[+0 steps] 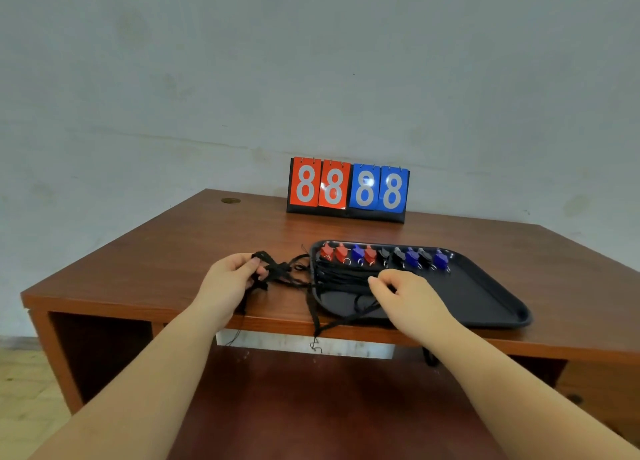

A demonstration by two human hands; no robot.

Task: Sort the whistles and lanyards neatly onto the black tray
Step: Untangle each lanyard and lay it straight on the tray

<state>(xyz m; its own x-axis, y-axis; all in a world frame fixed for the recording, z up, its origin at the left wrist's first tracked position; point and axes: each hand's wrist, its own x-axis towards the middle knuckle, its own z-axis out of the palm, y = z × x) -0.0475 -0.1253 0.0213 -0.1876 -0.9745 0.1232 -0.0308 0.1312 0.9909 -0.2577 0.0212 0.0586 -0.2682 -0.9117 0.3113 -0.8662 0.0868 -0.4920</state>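
A black tray (485, 293) lies on the wooden desk, right of centre. Several red, blue and black whistles (384, 255) stand in a row along its far edge. Black lanyards (341, 278) lie bundled on the tray's left part, and one strand hangs over the desk's front edge. My left hand (230, 279) grips a tangle of black lanyards (280, 269) on the desk just left of the tray. My right hand (403, 290) is over the tray, its curled fingers pinching the lanyard bundle there.
A flip scoreboard (348, 189) showing 8s in red and blue stands at the back of the desk (173, 252). A round cable hole (230, 200) is at the back left. An open shelf lies under the desktop.
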